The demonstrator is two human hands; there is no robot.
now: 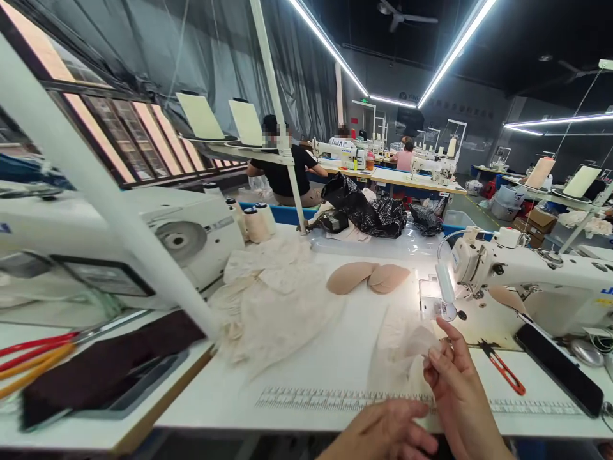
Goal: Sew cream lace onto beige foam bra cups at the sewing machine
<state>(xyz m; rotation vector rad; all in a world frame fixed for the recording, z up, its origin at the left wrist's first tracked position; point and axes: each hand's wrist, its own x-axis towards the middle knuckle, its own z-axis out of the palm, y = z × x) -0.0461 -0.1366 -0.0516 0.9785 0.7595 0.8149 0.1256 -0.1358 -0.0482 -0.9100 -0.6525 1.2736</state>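
Note:
My right hand pinches the edge of a thin sheer white fabric piece between thumb and fingers, just in front of the sewing machine. The fabric hangs down over the tabletop. Below and to the left, my left hand is held low at the table's front edge, its fingers loosely bent and apart, with nothing visible in them. Two beige bra cups lie past the fabric, one overlapping the other. A heap of cream fabric spreads to their left.
A printed ruler runs along the front edge. Orange thread snips and a black phone lie right. Thread cones and black plastic bags stand behind. A post crosses the left. A person in black sits beyond.

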